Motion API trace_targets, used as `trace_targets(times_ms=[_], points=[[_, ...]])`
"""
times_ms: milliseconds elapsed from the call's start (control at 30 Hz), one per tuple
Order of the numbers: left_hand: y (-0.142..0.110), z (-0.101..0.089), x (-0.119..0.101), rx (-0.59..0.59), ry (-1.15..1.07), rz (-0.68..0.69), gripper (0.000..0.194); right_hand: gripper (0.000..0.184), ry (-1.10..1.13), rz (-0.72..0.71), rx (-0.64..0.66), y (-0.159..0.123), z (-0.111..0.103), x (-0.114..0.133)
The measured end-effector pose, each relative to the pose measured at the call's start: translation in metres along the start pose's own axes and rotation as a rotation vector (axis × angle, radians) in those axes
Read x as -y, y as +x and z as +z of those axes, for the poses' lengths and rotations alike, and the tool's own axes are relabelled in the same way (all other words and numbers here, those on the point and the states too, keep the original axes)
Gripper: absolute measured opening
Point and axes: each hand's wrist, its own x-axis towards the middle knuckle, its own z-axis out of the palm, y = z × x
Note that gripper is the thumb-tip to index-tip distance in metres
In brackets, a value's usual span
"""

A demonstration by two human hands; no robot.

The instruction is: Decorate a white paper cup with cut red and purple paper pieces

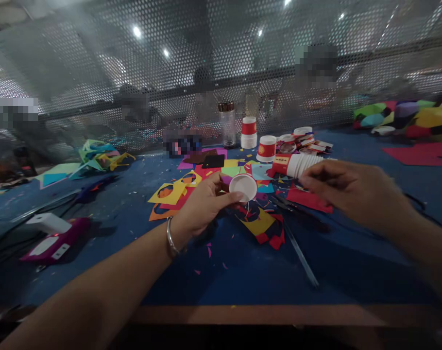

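My left hand (210,199), with a bangle at its wrist, grips a white-lined paper cup (243,188) by its side. The cup's open mouth is tilted towards me. My right hand (337,182) is closed with its fingertips pinched, slightly blurred. A thin pale line seems to run left from those fingertips, but what they hold is unclear. Just behind them a stack of red and white paper cups (296,165) lies on its side; contact cannot be made out. Under and around the held cup are coloured paper scraps (259,223) and dark-handled scissors (282,201).
A clear rod (301,257) lies in front. Behind stand upright stacked cups (249,133), another cup (267,148) and a clear bottle (227,126). A magenta power strip (60,243) with a white plug is at left. Perforated metal mesh (192,63) borders the blue table (213,287).
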Motion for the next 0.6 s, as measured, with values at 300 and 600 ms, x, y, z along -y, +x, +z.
trace_targets(times_ms=[300,600], points=[[0.000,0.000,-0.002,-0.018,-0.075,-0.068,0.034,0.089,-0.187,0.434,-0.221,-0.001,-0.046,-0.012],[-0.001,-0.003,-0.001,-0.002,0.298,0.153,0.033,0.086,-0.318,0.316,-0.156,-0.019,-0.058,-0.034]])
